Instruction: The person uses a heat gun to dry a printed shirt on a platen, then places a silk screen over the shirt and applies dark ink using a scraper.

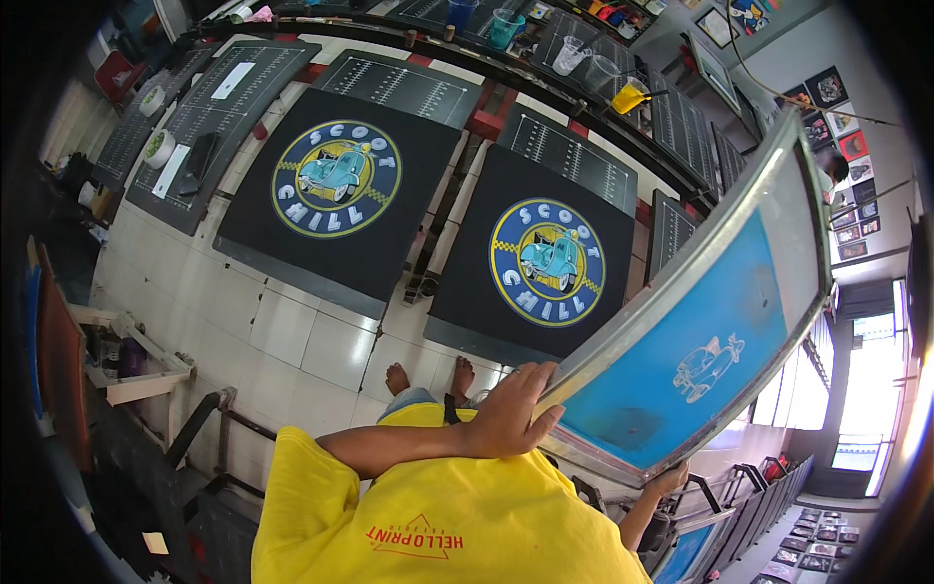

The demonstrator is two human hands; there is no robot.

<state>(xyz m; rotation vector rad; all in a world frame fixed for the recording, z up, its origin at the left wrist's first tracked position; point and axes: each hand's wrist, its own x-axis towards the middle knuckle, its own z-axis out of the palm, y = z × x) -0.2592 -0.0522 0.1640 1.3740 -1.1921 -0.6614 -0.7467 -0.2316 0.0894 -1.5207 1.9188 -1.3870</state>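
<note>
A large screen printing frame point(671, 292) stands tilted on my right, with blue mesh that carries a pale scooter outline. My left hand point(514, 411) reaches across my body and grips its near edge, thumb apart from the fingers. Lower down, my right hand point(667, 479) holds the frame's bottom corner, its fingers partly hidden. In front of me lie two black fabric pieces on boards: the left fabric point(243, 209) and the right fabric point(467, 263). Each bears a round print with a teal scooter, yellow details and pale lettering.
Grey printing boards point(394, 88) with ruled marks line the bench. Farther back stand clear plastic cups point(569, 56) and a yellow container point(630, 95). White tubs point(159, 149) sit at the left. A metal rack point(146, 375) is at lower left; more screens point(686, 550) are at lower right.
</note>
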